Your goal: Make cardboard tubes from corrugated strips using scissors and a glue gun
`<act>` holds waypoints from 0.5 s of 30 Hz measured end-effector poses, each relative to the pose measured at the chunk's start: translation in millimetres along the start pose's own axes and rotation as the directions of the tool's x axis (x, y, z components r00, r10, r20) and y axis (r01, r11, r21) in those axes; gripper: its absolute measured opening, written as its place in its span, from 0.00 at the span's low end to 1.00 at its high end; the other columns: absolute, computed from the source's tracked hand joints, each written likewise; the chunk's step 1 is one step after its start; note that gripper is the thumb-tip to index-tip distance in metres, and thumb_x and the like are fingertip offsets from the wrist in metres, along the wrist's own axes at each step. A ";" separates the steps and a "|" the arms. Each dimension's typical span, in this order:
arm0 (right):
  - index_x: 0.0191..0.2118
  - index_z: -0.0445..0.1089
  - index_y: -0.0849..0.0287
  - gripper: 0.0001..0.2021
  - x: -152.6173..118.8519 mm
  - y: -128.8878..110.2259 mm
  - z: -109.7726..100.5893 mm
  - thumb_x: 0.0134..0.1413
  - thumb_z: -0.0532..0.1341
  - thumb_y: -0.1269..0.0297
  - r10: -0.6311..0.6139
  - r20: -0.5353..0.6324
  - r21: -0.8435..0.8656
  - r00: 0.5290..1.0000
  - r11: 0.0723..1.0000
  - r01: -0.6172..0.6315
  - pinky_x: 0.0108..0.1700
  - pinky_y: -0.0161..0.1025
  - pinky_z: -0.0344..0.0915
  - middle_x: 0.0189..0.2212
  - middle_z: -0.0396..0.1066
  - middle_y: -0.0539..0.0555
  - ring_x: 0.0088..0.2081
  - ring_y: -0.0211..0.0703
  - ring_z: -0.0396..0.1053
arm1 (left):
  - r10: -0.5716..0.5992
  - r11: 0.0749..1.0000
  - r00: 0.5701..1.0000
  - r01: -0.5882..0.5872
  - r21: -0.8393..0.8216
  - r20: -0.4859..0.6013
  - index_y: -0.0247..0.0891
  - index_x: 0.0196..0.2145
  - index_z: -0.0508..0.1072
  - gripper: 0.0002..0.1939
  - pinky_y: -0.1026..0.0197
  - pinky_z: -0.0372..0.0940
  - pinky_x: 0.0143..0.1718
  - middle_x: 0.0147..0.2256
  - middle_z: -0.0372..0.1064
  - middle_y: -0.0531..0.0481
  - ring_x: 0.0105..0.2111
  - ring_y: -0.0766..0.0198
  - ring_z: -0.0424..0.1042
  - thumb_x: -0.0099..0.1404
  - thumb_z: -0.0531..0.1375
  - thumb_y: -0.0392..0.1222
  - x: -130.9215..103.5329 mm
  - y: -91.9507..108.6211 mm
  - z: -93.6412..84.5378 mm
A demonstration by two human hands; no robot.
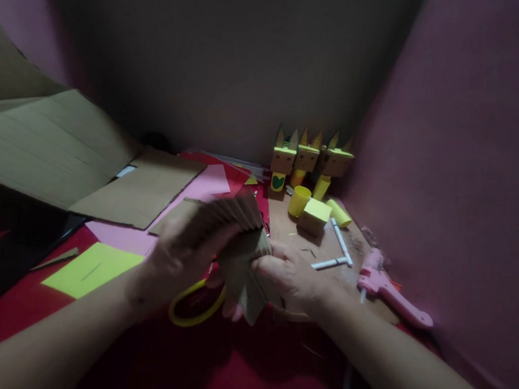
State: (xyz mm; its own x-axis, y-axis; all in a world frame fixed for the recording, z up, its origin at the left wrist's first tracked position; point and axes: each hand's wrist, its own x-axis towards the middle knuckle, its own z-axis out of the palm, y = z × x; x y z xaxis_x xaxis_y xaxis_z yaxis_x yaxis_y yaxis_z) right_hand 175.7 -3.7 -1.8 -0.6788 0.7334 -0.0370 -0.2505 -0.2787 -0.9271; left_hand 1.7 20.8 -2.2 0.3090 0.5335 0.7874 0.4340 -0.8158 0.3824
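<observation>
My left hand (178,251) is closed round a piece of brown cardboard (242,271), creased into narrow ridges along its upper part. On the same piece, my right hand (284,274) pinches the right side, with its fingers curled. The cardboard hangs tilted between both hands above the front of the table, somewhat smeared by motion. Just below my left hand shows a yellow loop (194,303), like a scissors handle; the rest of it is hidden behind the hand and cardboard.
Several cardboard figures with pointed ears (284,160) stand at the back. Near them are a yellow tube (299,202), a yellow-topped box (315,216) and white sticks (340,243). A pink glue gun (391,289) lies right. Large cardboard (48,142) and yellow paper (92,268) occupy the left.
</observation>
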 end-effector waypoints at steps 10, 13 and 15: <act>0.38 0.66 0.62 0.16 -1.5 10.3 -12.7 0.37 0.57 0.76 0.045 -0.044 0.228 0.998 0.973 -0.034 0.32 0.40 0.70 0.28 0.75 0.53 0.29 0.43 0.74 | -0.302 0.922 0.951 0.310 -0.232 0.068 0.42 0.45 0.74 0.12 0.55 0.72 0.46 0.45 0.76 0.52 0.43 0.58 0.75 0.67 0.56 0.46 10.5 -0.9 -6.1; 0.36 0.67 0.61 0.20 1.9 6.6 -13.5 0.29 0.59 0.78 0.010 -0.117 0.297 0.993 0.955 0.025 0.39 0.44 0.70 0.30 0.75 0.53 0.35 0.47 0.74 | -0.107 0.930 0.943 0.208 -0.304 0.316 0.42 0.53 0.71 0.18 0.55 0.69 0.51 0.51 0.72 0.47 0.49 0.56 0.72 0.65 0.59 0.43 3.3 -4.7 1.5; 0.33 0.67 0.61 0.18 5.7 3.9 -14.5 0.27 0.61 0.75 -0.018 -0.174 0.338 0.985 0.938 0.077 0.40 0.45 0.70 0.30 0.75 0.54 0.37 0.50 0.73 | 0.010 0.945 0.941 0.102 -0.310 0.339 0.43 0.56 0.68 0.20 0.52 0.66 0.54 0.54 0.68 0.46 0.53 0.55 0.68 0.67 0.57 0.42 -2.3 -7.4 7.4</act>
State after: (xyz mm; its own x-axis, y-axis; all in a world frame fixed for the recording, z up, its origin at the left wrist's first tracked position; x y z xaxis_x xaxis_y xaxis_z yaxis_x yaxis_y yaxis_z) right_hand 180.9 8.4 -11.0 -0.5439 0.8349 -0.0845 -0.5202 -0.4145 -0.7467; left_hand 4.0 27.2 -10.4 0.5818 0.5698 0.5804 0.1792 -0.7859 0.5918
